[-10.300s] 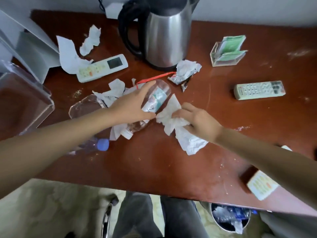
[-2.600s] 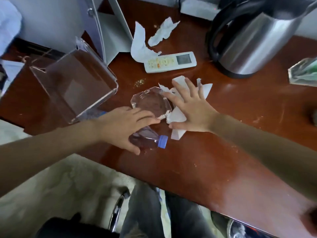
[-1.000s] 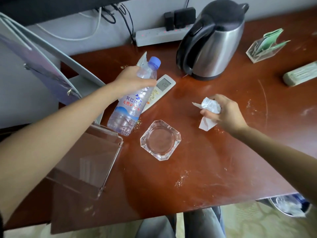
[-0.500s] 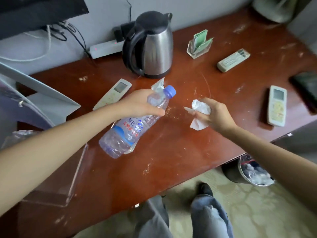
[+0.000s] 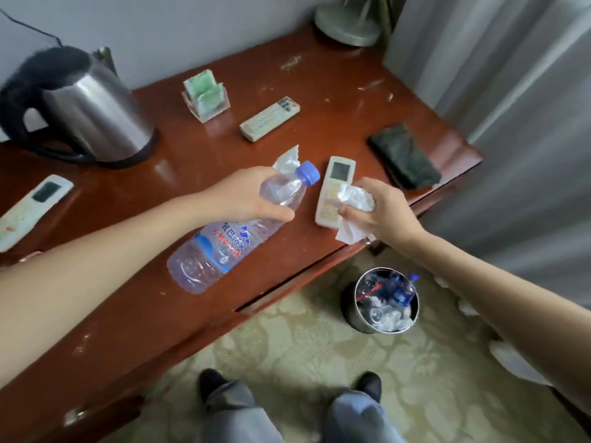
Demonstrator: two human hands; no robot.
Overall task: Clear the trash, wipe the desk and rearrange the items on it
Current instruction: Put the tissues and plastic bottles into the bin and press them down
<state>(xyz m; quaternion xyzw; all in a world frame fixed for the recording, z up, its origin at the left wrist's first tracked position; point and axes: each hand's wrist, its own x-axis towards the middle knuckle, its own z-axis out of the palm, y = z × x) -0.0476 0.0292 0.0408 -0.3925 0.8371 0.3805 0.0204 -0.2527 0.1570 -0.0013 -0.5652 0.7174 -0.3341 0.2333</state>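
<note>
My left hand [image 5: 248, 196] grips an empty plastic water bottle [image 5: 224, 244] by its neck, blue cap up and to the right, with a scrap of white tissue [image 5: 287, 161] caught behind it. The bottle hangs tilted above the red-brown desk [image 5: 192, 174]. My right hand [image 5: 382, 212] clutches crumpled white tissue [image 5: 355, 199] over the desk's front edge. A round metal trash bin [image 5: 382, 300] stands on the floor below and right of the desk, holding bottles and tissue.
On the desk stand a steel kettle [image 5: 86, 113], a clear holder with green packets [image 5: 206, 95], three remotes [image 5: 270, 118] [image 5: 335, 190] [image 5: 28, 209] and a dark cloth [image 5: 404, 155]. A curtain hangs at right. My legs show below on patterned floor.
Both hands, with the bottle and the tissue, have moved right along the desk toward its right end. The view turned right, so the trash bin is now in full sight.
</note>
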